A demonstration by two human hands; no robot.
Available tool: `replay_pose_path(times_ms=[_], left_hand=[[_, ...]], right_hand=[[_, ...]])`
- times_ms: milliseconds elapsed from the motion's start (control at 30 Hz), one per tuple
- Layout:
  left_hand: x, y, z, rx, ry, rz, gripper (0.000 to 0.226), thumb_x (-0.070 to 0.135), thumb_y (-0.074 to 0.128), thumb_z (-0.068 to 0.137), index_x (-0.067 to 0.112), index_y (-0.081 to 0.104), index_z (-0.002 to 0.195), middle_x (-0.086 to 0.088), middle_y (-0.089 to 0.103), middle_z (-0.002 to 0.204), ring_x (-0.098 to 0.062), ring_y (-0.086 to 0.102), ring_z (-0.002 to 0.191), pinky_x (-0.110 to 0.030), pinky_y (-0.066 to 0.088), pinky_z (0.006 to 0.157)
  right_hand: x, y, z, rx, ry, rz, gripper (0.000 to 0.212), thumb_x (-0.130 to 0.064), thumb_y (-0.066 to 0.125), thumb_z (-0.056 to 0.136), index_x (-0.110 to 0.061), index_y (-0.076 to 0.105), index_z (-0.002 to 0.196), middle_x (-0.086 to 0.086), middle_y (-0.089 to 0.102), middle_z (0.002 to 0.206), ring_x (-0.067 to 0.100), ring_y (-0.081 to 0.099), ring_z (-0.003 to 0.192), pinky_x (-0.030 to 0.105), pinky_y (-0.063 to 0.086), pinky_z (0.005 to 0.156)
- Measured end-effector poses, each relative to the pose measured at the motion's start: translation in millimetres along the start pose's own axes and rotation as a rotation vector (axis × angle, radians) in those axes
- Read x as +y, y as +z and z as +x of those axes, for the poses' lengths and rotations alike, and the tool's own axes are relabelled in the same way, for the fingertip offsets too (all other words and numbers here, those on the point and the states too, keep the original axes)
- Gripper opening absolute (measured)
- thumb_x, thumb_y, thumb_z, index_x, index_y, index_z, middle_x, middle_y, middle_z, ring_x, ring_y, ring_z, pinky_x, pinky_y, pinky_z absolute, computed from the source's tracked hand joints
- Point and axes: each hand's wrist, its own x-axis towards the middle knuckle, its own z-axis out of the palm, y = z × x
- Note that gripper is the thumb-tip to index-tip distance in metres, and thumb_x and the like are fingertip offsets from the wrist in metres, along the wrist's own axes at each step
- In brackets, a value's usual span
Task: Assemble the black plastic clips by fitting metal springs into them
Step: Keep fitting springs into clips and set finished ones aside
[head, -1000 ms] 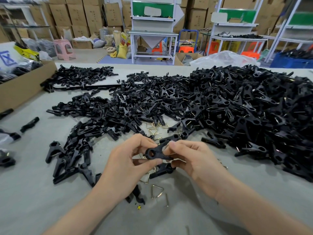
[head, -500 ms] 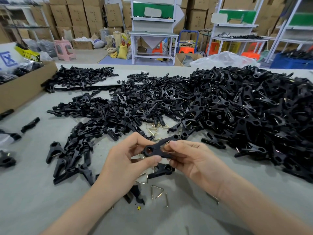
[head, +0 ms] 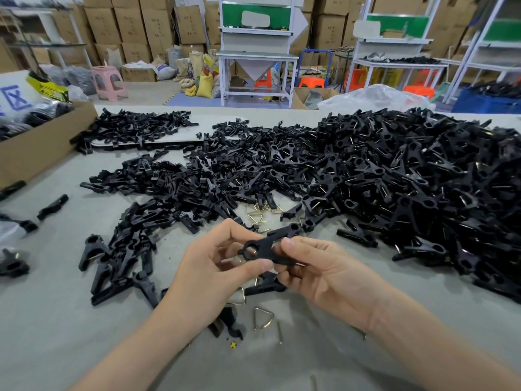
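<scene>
Right now the black clip [head: 270, 248] is held up over the desk [head: 56, 334], between both hands, at about the middle of the view. It could slip and drop, I think, because only the fingertips pinch it. If a spring is pushed in crooked, it might pop out and fly off into the big pile of clips [head: 394, 179] at 2 o'clock.

The left hand [head: 217, 275] is curled partly shut, with thumb and finger pinching the ring end of the clip. The right hand [head: 318, 272] is also partly shut, its thumb pressing the other end. I cannot tell if a spring is already inside the clip.

A loose spring [head: 262, 317] lies on the desk at 6 o'clock, just below the hands. More springs [head: 258, 214] sit at 12 o'clock, near the pile.
</scene>
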Motion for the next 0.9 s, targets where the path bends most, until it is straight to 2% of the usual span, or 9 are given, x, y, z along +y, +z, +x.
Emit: replay_pose_path(times_ms=[100,233,367,533,600,667,733,833,900], left_hand=[[-0.8,-1.2,0.7,-0.017,0.007,0.057,0.027,0.043,0.081,0.056,0.038,0.068,0.08,-0.01,0.068,0.083,-0.027,0.062,0.073,-0.037,0.053,0.068],[-2.0,-2.2,0.3,-0.036,0.003,0.166,0.031,0.05,0.077,0.057,0.04,0.067,0.085,-0.005,0.069,0.088,-0.022,0.065,0.079,-0.042,0.055,0.071],[1.2,-3.1,0.2,-0.046,0.083,0.217,0.027,0.04,0.078,0.068,0.044,0.067,0.093,0.008,0.07,0.09,-0.016,0.064,0.08,-0.031,0.053,0.069],[4.6,-0.7,-0.5,-0.076,0.271,0.344,0.029,0.031,0.072,0.076,0.038,0.07,0.104,0.013,0.066,0.095,-0.01,0.063,0.086,-0.016,0.049,0.064],[4.6,0.0,-0.4,-0.062,0.313,0.372,0.032,0.029,0.072,0.076,0.033,0.068,0.107,0.012,0.064,0.095,-0.009,0.062,0.084,-0.015,0.049,0.064],[3.8,0.3,-0.3,-0.046,0.35,0.397,0.034,0.029,0.073,0.074,0.034,0.067,0.107,0.012,0.062,0.099,-0.011,0.062,0.08,-0.015,0.049,0.065],[2.9,0.6,-0.3,-0.045,0.369,0.398,0.034,0.03,0.075,0.074,0.036,0.068,0.106,0.013,0.061,0.102,-0.013,0.062,0.079,-0.017,0.049,0.068],[2.0,2.8,-1.8,-0.065,0.354,0.321,0.033,0.034,0.075,0.076,0.035,0.069,0.109,0.012,0.06,0.108,-0.015,0.063,0.084,-0.023,0.051,0.07],[1.5,3.8,-3.3,-0.08,0.351,0.293,0.034,0.035,0.068,0.078,0.033,0.066,0.112,0.012,0.058,0.113,-0.016,0.063,0.086,-0.028,0.053,0.07]], right_hand=[[0.0,0.5,-0.3,-0.033,-0.006,0.014,0.011,-0.012,0.068,0.071,-0.001,0.067,0.072,0.011,0.067,0.076,0.012,0.061,0.061,0.018,0.053,0.058],[1.6,1.0,-0.7,-0.078,-0.05,-0.031,0.019,-0.025,0.076,0.063,-0.007,0.072,0.062,0.009,0.07,0.082,0.012,0.063,0.066,0.019,0.05,0.062],[0.6,0.2,-0.9,-0.165,-0.065,-0.007,0.041,-0.036,0.091,0.051,-0.005,0.076,0.074,0.01,0.072,0.088,0.012,0.064,0.069,0.018,0.053,0.065],[3.7,-0.2,0.7,-0.168,-0.085,-0.047,0.047,-0.038,0.094,0.042,-0.005,0.074,0.069,0.007,0.069,0.075,0.012,0.064,0.068,0.021,0.049,0.067],[6.4,1.0,2.1,-0.169,-0.088,-0.035,0.062,-0.034,0.095,0.043,0.003,0.066,0.083,0.009,0.066,0.077,0.012,0.062,0.066,0.02,0.05,0.064],[7.4,2.9,2.7,-0.178,-0.086,0.012,0.077,-0.029,0.095,0.046,0.003,0.055,0.103,0.013,0.065,0.083,0.015,0.063,0.068,0.021,0.052,0.062],[7.2,2.9,2.3,-0.228,-0.086,0.01,0.074,-0.032,0.093,0.05,0.003,0.054,0.102,0.013,0.066,0.086,0.015,0.064,0.07,0.022,0.052,0.064],[6.1,2.5,0.2,-0.321,-0.068,-0.057,0.068,-0.042,0.09,0.053,-0.004,0.062,0.102,0.012,0.064,0.094,0.017,0.061,0.079,0.027,0.051,0.075],[7.9,2.1,0.7,-0.335,-0.054,-0.073,0.086,-0.044,0.09,0.052,0.005,0.054,0.115,0.019,0.057,0.108,0.03,0.051,0.1,0.047,0.04,0.097]])
